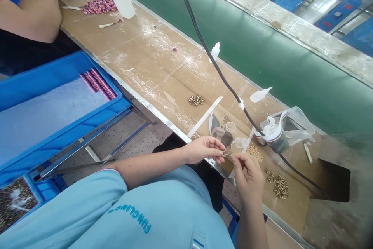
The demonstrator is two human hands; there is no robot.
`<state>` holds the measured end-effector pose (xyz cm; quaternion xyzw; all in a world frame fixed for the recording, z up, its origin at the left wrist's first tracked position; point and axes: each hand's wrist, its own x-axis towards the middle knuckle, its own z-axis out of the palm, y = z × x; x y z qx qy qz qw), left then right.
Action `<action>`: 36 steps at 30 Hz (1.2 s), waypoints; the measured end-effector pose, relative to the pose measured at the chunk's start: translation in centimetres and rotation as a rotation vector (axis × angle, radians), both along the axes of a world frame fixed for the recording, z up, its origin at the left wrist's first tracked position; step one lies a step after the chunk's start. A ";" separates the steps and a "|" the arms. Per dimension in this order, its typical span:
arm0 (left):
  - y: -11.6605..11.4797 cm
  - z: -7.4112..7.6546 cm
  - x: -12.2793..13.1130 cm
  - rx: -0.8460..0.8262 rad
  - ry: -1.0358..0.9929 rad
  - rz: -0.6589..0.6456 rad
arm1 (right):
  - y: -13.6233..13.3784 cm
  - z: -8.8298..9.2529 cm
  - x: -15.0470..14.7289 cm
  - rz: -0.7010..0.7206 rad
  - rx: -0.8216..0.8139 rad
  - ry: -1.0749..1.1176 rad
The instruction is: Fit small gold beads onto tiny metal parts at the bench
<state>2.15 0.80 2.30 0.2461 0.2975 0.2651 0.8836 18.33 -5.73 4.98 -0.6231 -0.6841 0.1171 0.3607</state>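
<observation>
Person at the near edge of a wood-topped counter (151, 66), both hands raised just above it towards the right end. Left hand (205, 150) almost closed in a pinch, thumb and forefinger holding a tiny beaded piece (223, 152). Right hand (247, 175) also pinched, its fingertips (236, 157) on what looks like a thin wire (231, 155), too fine to tell from a needle. The piece sits right at the wire's tip, over the near edge.

Main risk: the tiny piece is held only at the fingertips, so a slip could drop it past the edge to the floor. A sharp wire end could prick a finger. A careless wrist could scatter the loose leopard-pattern beads (276, 185) beside the right hand or knock over the clear plastic cup (240, 142). A snag on the black cable (224, 74) could drag items across the counter.

Teal lettering on the light-blue shirt (129, 218) looks like "FUNGLING", curved, last letters uncertain. No other writing readable.
</observation>
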 end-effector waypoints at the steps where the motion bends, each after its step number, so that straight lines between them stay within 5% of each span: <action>1: 0.0 -0.1 0.0 0.001 0.003 -0.001 | 0.1 -0.1 -0.2 0.008 -0.003 0.007; 20: 0.0 -0.9 0.0 0.038 -0.021 -0.030 | 0.3 -0.4 -0.4 0.092 -0.074 -0.035; 36: 0.0 -0.7 0.1 0.008 0.031 -0.001 | -0.1 -0.7 -0.9 0.035 0.037 -0.159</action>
